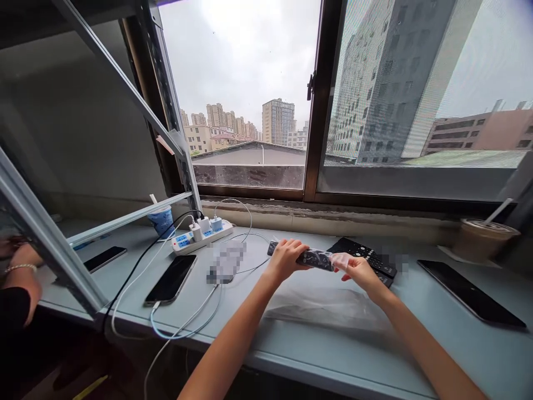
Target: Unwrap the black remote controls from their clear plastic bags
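My left hand (287,259) is closed around a black remote control (317,259), held sideways just above the table. At the remote's right end, my right hand (358,272) pinches a thin clear plastic sleeve (340,260). Part of the remote looks glossy, as though under plastic film; how far the film reaches is hard to see. Behind my hands lie several more black remote controls (353,248), fanned over one another. A sheet or bag of translucent plastic (320,308) is spread on the table beneath my forearms.
On the left, a phone (171,279) is plugged into a cable, near a white power strip (202,238) and blue cup (161,222). A dark tablet or phone (470,293) and iced drink (483,240) stand right. Metal shelving (45,233) separates another person's arm (25,272).
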`<control>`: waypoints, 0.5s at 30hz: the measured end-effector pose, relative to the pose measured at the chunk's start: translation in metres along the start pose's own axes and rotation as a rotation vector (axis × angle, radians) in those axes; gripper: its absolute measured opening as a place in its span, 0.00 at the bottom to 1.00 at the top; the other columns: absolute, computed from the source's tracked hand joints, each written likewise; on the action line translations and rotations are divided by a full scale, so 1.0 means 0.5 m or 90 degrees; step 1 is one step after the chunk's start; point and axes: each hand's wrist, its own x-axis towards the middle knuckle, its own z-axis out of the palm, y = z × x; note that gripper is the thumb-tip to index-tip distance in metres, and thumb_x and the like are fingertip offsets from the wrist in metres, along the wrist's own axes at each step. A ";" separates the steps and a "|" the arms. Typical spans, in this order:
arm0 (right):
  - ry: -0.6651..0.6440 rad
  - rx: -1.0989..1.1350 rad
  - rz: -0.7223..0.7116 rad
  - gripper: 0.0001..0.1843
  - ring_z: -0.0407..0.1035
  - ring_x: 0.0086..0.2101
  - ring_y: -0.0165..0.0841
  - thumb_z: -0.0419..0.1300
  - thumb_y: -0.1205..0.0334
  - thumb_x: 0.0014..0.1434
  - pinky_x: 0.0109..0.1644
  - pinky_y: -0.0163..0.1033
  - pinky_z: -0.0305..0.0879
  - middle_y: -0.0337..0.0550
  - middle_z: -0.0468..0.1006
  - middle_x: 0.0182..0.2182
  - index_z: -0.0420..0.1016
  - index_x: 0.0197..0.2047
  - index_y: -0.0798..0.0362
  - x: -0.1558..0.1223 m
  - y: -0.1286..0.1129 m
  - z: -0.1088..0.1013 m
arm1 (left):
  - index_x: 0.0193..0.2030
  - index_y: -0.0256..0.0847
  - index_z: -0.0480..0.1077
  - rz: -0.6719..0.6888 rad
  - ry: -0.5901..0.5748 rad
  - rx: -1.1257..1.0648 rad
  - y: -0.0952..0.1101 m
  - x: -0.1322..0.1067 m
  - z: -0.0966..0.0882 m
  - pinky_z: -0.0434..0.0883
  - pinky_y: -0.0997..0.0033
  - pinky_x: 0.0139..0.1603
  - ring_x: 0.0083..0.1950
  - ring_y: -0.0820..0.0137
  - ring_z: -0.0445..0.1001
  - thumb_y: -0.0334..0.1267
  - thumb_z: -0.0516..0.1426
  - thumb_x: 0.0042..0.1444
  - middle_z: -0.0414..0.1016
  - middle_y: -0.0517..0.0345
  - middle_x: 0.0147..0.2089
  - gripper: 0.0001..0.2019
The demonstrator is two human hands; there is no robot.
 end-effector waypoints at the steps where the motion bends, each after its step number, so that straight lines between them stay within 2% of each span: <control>1: -0.001 -0.003 -0.002 0.23 0.69 0.29 0.33 0.60 0.40 0.40 0.22 0.33 0.64 0.48 0.76 0.40 0.75 0.22 0.53 0.001 0.002 0.003 | 0.42 0.44 0.68 -0.003 -0.001 0.002 -0.004 0.000 0.002 0.60 0.66 0.42 0.42 0.66 0.69 0.50 0.60 0.46 0.72 0.59 0.39 0.18; 4: -0.006 -0.014 0.005 0.22 0.68 0.28 0.32 0.61 0.40 0.39 0.22 0.33 0.64 0.48 0.75 0.41 0.76 0.24 0.53 0.003 0.008 0.010 | 0.41 0.44 0.68 -0.011 -0.004 0.005 -0.014 -0.002 0.006 0.60 0.67 0.42 0.42 0.66 0.69 0.47 0.61 0.46 0.72 0.59 0.39 0.17; 9: 0.015 -0.038 0.032 0.22 0.68 0.28 0.33 0.63 0.42 0.39 0.23 0.34 0.64 0.47 0.77 0.36 0.78 0.29 0.52 0.006 0.006 0.003 | 0.40 0.44 0.68 -0.017 -0.011 -0.005 -0.019 -0.005 0.005 0.60 0.67 0.44 0.42 0.67 0.69 0.45 0.62 0.46 0.72 0.59 0.39 0.16; 13: -0.005 -0.022 0.025 0.21 0.68 0.31 0.34 0.63 0.44 0.39 0.25 0.34 0.66 0.47 0.76 0.39 0.79 0.31 0.52 0.006 0.003 -0.010 | 0.41 0.44 0.68 -0.029 -0.016 -0.015 -0.022 -0.004 0.000 0.61 0.67 0.45 0.43 0.66 0.69 0.44 0.62 0.45 0.72 0.59 0.39 0.16; 15: -0.013 -0.011 0.012 0.20 0.68 0.33 0.34 0.63 0.44 0.40 0.27 0.34 0.67 0.46 0.74 0.43 0.79 0.29 0.52 0.006 0.001 -0.016 | 0.41 0.44 0.68 -0.039 -0.013 -0.023 -0.024 -0.003 -0.002 0.61 0.67 0.45 0.43 0.66 0.69 0.43 0.62 0.45 0.72 0.59 0.39 0.16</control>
